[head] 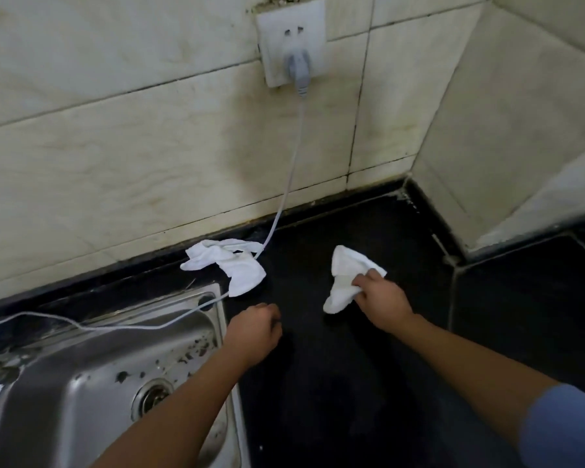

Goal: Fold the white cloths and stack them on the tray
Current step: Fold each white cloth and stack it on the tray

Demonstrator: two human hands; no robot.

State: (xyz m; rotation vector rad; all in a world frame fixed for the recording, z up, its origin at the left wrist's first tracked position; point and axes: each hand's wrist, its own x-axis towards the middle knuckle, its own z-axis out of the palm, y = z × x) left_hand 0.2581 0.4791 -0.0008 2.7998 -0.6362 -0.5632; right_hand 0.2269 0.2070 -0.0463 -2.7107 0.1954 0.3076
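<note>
One cloth [343, 270] gripped by right hand [382, 298] | left hand [255, 327] curled, empty

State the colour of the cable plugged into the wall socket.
Pale grey cable, clearest in the head view.

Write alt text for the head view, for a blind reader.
A person's right hand grips a crumpled white cloth on a black counter; the left hand, fingers curled, holds nothing. A second cloth lies crumpled beside the steel sink, over a grey cable plugged into the wall socket.
</note>
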